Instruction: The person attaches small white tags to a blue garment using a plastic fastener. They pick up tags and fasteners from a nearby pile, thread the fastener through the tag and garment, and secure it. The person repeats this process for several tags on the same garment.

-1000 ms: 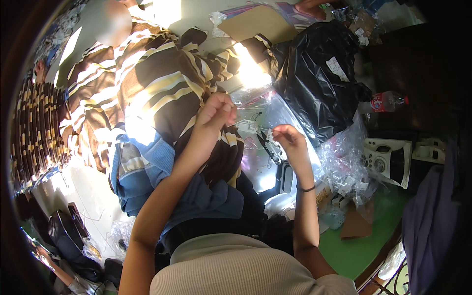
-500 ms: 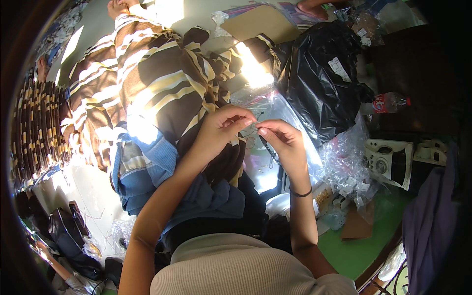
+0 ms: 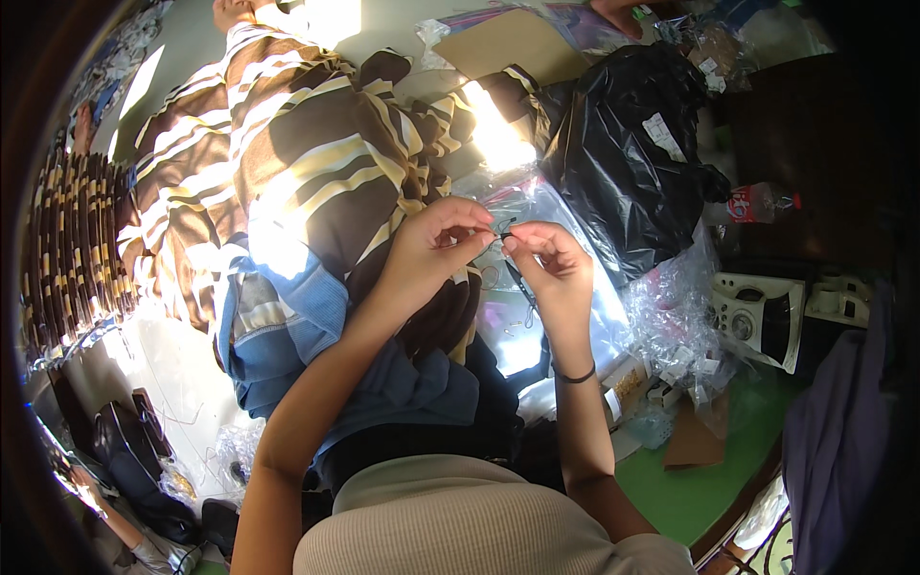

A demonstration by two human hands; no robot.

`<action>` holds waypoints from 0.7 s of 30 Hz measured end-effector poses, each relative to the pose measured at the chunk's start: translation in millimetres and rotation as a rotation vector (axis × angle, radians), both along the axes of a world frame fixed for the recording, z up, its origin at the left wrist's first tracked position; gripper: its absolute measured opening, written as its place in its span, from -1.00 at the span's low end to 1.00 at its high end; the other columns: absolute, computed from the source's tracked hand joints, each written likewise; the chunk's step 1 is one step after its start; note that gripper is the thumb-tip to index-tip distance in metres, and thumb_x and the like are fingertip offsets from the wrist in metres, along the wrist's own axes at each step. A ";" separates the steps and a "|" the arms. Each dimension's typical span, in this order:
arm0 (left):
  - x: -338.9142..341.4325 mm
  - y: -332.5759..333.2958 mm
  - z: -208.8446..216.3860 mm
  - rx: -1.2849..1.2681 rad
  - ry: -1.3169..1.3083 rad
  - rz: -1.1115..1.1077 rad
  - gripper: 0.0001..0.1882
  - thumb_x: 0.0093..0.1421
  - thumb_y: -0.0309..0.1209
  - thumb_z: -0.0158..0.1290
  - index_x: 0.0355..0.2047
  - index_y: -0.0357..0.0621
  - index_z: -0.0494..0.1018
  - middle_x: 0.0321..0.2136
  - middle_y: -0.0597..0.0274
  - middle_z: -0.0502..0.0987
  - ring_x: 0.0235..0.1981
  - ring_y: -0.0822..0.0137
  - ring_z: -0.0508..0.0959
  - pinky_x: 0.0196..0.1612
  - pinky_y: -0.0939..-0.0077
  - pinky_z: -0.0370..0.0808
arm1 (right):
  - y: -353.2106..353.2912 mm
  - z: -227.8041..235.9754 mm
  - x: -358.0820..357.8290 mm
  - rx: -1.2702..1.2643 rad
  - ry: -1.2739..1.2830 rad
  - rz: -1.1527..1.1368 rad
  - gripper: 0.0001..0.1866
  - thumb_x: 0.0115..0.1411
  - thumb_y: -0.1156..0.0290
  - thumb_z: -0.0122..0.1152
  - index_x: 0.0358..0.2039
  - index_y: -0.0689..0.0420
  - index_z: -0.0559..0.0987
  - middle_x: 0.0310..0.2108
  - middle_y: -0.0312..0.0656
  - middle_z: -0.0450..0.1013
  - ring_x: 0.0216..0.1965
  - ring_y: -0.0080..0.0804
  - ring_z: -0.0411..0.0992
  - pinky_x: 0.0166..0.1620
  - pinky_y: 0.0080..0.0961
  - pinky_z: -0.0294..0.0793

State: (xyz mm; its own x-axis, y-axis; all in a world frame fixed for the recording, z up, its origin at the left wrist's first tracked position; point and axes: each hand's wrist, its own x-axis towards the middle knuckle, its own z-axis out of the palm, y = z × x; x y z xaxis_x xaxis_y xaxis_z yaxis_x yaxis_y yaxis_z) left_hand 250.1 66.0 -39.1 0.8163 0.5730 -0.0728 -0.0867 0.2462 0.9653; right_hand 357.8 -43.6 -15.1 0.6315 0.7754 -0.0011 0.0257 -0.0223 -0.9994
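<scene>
A small dark clip (image 3: 504,228) is pinched between the fingertips of the left hand (image 3: 433,251) and the right hand (image 3: 554,271), whose fingers are closed narrowly on it. The hands are held together above a clear plastic bag (image 3: 561,287), beside a brown striped cloth (image 3: 316,163). A black plastic bag (image 3: 623,153) is seen just beyond, and a blue garment (image 3: 287,326) lies under the left forearm.

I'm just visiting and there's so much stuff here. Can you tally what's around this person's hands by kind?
Bare hands: 2, left hand and right hand
Small dark thin item pinched between them: 1
Brown and cream striped cloth: 1
Shiny black plastic bag: 1
Clear plastic bottle with red label: 1
Total: 6
</scene>
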 end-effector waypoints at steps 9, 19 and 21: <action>0.6 -1.1 -0.8 -0.002 -0.029 0.007 -0.83 0.02 -0.58 0.02 -0.33 -0.21 0.37 -0.41 0.36 0.45 -0.38 0.64 0.41 -0.33 0.80 0.30 | 2.0 2.0 -3.8 -0.063 -0.049 -0.027 -0.88 -0.04 0.67 0.11 -0.43 0.26 0.47 -0.48 -0.24 0.48 -0.38 -0.61 0.43 -0.31 -0.73 0.36; 2.8 -11.7 0.1 0.256 0.031 0.131 -0.80 -0.03 -0.57 0.05 -0.34 -0.17 0.38 -0.50 0.31 0.47 -0.52 0.54 0.42 -0.51 0.71 0.27 | 0.9 2.3 6.2 -0.092 0.156 0.083 -0.91 -0.03 0.65 0.09 -0.45 0.27 0.49 -0.49 -0.24 0.45 -0.49 -0.60 0.39 -0.39 -0.68 0.36; 1.9 -13.2 1.4 0.309 0.052 0.119 -0.77 -0.05 -0.58 0.06 -0.32 -0.17 0.37 -0.50 0.25 0.46 -0.51 0.50 0.43 -0.50 0.68 0.30 | 1.3 4.7 15.3 -0.091 0.296 0.149 -0.92 -0.03 0.65 0.09 -0.46 0.27 0.50 -0.49 -0.23 0.45 -0.50 -0.59 0.37 -0.41 -0.65 0.36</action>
State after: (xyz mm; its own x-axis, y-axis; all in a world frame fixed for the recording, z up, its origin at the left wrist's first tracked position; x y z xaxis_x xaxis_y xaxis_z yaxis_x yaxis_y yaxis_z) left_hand 251.9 52.8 -37.8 0.7422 0.6654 0.0799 -0.0463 -0.0681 0.9966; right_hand 373.1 -42.3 -10.5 0.4737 0.8472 -0.2404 -0.2552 -0.1292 -0.9582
